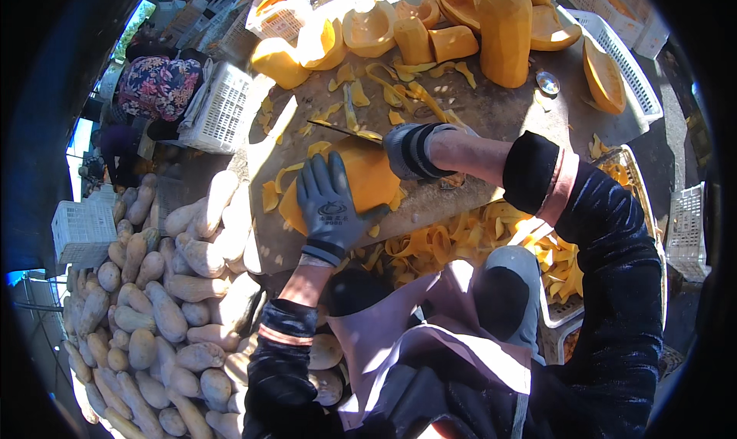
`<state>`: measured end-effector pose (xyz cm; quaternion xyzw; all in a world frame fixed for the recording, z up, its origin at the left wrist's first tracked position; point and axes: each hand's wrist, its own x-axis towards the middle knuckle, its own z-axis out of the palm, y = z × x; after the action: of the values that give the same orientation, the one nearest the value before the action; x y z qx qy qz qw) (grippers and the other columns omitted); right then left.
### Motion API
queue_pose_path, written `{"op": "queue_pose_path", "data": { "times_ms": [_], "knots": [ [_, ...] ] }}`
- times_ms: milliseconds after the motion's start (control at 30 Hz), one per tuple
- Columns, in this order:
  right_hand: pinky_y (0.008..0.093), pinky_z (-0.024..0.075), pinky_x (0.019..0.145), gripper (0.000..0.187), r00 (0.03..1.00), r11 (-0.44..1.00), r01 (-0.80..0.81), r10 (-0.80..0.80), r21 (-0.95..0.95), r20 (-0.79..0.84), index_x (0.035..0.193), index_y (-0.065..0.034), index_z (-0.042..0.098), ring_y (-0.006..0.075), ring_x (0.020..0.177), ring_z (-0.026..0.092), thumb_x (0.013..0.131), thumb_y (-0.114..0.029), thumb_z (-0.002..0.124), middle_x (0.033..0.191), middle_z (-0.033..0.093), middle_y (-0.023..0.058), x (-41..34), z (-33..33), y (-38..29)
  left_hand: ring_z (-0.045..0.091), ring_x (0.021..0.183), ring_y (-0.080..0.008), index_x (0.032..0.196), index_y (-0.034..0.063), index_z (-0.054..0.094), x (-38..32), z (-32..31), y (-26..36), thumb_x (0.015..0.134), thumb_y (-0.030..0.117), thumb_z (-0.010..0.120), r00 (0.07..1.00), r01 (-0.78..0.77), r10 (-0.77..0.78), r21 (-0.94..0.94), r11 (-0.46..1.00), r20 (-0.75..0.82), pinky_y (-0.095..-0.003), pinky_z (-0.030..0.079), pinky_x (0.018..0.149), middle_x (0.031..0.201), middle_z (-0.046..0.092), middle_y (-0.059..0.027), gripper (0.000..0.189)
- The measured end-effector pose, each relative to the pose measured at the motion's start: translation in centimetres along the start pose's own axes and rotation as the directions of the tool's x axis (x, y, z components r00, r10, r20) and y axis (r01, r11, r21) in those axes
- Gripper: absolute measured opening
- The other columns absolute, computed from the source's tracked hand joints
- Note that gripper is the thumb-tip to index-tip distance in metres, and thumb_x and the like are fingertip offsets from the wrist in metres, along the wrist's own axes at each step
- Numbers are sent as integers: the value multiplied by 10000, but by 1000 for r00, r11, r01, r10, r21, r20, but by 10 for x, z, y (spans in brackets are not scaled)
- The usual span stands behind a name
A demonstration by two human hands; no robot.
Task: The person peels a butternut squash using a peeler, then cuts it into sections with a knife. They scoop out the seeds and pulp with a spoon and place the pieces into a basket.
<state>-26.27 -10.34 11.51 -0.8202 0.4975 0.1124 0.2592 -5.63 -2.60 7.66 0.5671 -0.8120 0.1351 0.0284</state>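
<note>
On the board before me lies an orange peeled squash (368,177) on its side, with strips of peel around it. My left hand (331,205), in a grey glove, holds it from above, palm down with the thumb spread to the right. Gripped in my right hand (407,150), also gloved, is a knife (339,129) whose blade points left along the squash's far side. A bit of peel rests by the blade; the knife's handle is hidden in the glove.
Peeled squash halves and pieces (371,29) line the board's far edge, with a metal spoon (547,83) at right. Unpeeled squashes (167,312) are heaped at left. Peelings (455,237) fill a crate below the board. A person in a floral top (158,87) works beyond white crates (221,108).
</note>
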Motion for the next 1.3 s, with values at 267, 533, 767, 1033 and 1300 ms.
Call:
{"op": "queue_pose_path", "data": {
  "times_ms": [267,533,767,1033,1300],
  "knots": [
    [390,564,807,243,997,997,-25,19,79,80,1010,-9,746,362,967,709,839,-148,642,1005,724,205,4,13,-12,354,1372,-451,1508,-33,291,-14,23,-11,649,764,708,992,-35,32,-25,999,-125,-564,249,1146,1480,358,-307,1243],
    [406,551,887,293,999,996,39,-39,83,-1,1123,2,705,338,1069,689,892,-140,595,1117,710,201,6,13,-20,452,1315,-423,1455,-55,380,27,-20,-62,619,738,772,985,3,26,-167,986,170,-512,352,1103,1390,471,-299,1218],
    [444,557,827,353,998,964,-9,25,265,-58,1233,34,553,386,971,693,925,-135,518,1014,696,260,-11,42,-13,548,1200,-424,1397,-66,439,12,1,-66,603,705,804,995,-75,92,-300,951,45,-505,424,1030,1294,548,-292,1165],
    [355,523,499,251,949,822,310,-240,477,-204,1002,89,592,231,554,620,945,-138,500,741,620,131,43,57,15,506,1243,-443,1395,-59,425,-8,-1,-44,573,710,817,999,26,-21,-216,976,24,-522,414,1034,1364,487,-293,1192],
    [385,532,639,284,930,670,-96,324,736,-173,1174,-27,623,250,715,688,970,-189,510,795,676,137,-62,88,2,502,1190,-433,1394,-10,427,-30,9,-29,565,738,804,991,43,-69,-208,977,-118,-548,404,991,1301,490,-237,1179]
  ]
}}
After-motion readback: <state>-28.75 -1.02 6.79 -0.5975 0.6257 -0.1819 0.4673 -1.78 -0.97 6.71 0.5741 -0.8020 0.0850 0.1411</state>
